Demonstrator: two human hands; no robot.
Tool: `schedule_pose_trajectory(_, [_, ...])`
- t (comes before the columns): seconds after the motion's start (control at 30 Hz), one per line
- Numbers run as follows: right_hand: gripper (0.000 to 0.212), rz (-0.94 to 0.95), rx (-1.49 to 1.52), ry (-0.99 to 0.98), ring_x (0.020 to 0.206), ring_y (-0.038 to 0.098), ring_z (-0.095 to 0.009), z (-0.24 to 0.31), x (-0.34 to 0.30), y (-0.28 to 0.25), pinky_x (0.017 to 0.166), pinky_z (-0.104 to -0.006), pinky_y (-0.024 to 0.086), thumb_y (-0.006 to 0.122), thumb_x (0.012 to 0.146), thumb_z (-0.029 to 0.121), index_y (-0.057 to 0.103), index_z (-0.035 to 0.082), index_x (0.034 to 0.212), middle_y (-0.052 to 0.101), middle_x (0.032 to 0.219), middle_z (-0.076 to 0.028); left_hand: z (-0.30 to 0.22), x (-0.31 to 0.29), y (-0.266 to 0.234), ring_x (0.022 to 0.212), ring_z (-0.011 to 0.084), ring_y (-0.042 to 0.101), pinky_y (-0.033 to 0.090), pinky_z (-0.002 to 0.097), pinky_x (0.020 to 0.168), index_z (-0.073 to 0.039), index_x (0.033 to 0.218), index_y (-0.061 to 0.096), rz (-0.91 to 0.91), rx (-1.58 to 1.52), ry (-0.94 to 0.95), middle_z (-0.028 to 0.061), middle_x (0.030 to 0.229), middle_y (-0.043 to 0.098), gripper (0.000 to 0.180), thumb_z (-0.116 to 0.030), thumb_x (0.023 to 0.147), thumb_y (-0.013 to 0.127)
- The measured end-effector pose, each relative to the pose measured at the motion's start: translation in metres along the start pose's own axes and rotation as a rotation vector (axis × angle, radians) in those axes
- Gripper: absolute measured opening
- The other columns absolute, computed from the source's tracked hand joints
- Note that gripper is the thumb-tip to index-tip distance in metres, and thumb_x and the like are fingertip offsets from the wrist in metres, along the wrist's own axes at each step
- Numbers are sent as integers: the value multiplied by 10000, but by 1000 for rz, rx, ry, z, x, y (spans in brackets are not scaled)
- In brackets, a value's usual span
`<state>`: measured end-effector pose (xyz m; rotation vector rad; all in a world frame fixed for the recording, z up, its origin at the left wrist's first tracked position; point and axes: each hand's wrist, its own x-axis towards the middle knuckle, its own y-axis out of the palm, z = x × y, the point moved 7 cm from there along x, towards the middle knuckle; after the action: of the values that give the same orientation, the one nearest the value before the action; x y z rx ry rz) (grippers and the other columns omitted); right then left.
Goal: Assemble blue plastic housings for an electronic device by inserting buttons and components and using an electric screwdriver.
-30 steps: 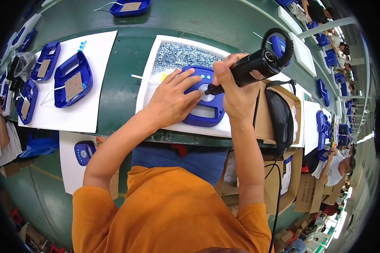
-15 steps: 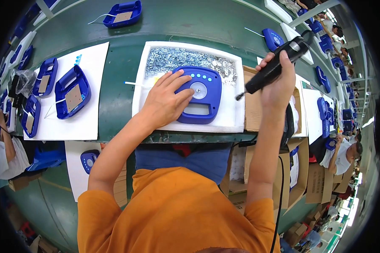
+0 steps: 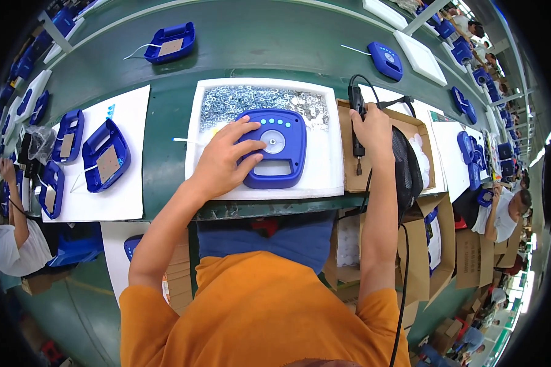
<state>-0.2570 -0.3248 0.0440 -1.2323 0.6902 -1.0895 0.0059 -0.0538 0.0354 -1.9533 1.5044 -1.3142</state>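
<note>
A blue plastic housing (image 3: 291, 153) with a clear round dial, a row of light-blue buttons and a rectangular opening lies face up on a white foam tray (image 3: 324, 177). My left hand (image 3: 229, 156) rests on its left side, fingers spread over the face and holding nothing. To the right, my right hand (image 3: 373, 131) grips a black electric screwdriver (image 3: 357, 131), its bit pointing down over a cardboard box (image 3: 352, 180). Small metal parts (image 3: 245, 101) fill the back of the tray. A white cable (image 3: 187, 140) sticks out to the left of the housing.
Open blue housings (image 3: 107, 159) with brown boards lie on a white sheet (image 3: 128, 202) at left. Across the green bench are another open housing (image 3: 170, 46) and a closed one (image 3: 386, 61). A black mesh bag (image 3: 407, 171) hangs by my right forearm. Co-workers sit at both sides.
My right hand has moved left and down with the screwdriver, which turned from slanted to nearly upright over the box. My left hand stays on the housing; the view has shifted slightly.
</note>
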Motion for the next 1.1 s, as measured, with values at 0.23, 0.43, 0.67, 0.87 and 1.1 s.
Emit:
schedule_pose_trajectory(0.23, [331,-255,431,-195,959,830,-345,83,-54,0,833,-458,657,809,1064,311,809,19,1220,845,1064,-161,-31,-14,-13,1683,457,420,331,649,1383,-89,1130,849,258,33,89,145,1665,634,260,-171,900,940])
schedule_pose_trajectory(0.43, [107,-641,633,-191,868,793,-358,86,-83,10,739,-444,627,797,1020,128,792,53,1095,808,1013,-135,-43,-2,-17,1684,446,426,311,660,1392,-60,1130,773,279,65,150,130,1571,674,253,-154,930,896])
schedule_pose_trajectory(0.67, [88,-585,593,-254,832,775,-352,92,-86,15,707,-449,606,797,979,56,774,44,1062,790,984,-132,8,90,-30,1637,455,498,345,654,1369,-44,1126,767,10,85,237,150,1536,702,227,-145,950,869])
schedule_pose_trajectory(0.87, [80,-501,590,-259,877,780,-367,97,-86,27,740,-455,610,794,966,55,766,60,1040,787,985,-133,153,195,7,1669,448,430,326,635,1372,-80,1554,654,-234,529,-79,186,1732,540,605,-274,1007,826])
schedule_pose_trajectory(1.1, [92,-510,536,-297,934,773,-367,83,-90,27,787,-477,629,796,957,87,757,79,1040,779,1016,-121,217,181,-28,1462,437,607,480,622,1191,-98,1519,690,19,761,-524,232,1544,670,666,-143,869,828])
